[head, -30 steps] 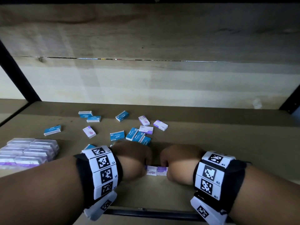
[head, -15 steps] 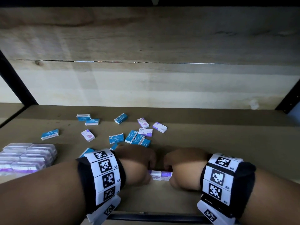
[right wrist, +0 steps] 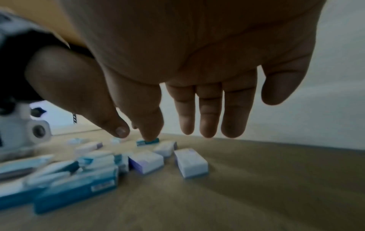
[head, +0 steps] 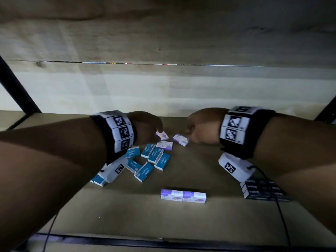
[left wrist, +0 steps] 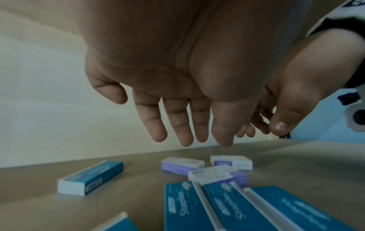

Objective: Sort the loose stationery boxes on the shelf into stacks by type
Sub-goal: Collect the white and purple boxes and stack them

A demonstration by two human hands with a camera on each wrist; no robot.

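Note:
Three loose purple-and-white staple boxes [head: 164, 145] lie at the back of a scatter of blue staple boxes [head: 154, 158] on the brown shelf [head: 200, 170]. My left hand [head: 147, 128] hovers open over the leftmost purple box [head: 162, 135], fingers hanging straight [left wrist: 177, 125] above it [left wrist: 181, 165]. My right hand [head: 198, 131] is open beside the right purple box [head: 180, 140], its fingers [right wrist: 209, 118] just above that box [right wrist: 190, 162]. Neither hand holds anything. Two purple boxes [head: 183, 195] lie end to end near the front.
A block of dark staple boxes [head: 261, 190] sits front right under my right forearm. A wooden back wall [head: 163, 91] closes the shelf, a black post [head: 16, 88] stands at the left, and a black rail [head: 163, 242] runs along the front edge.
Both hands let go of the two purple boxes at the front and moved back to the loose pile, fingers now straightened. The two boxes stay lying side by side.

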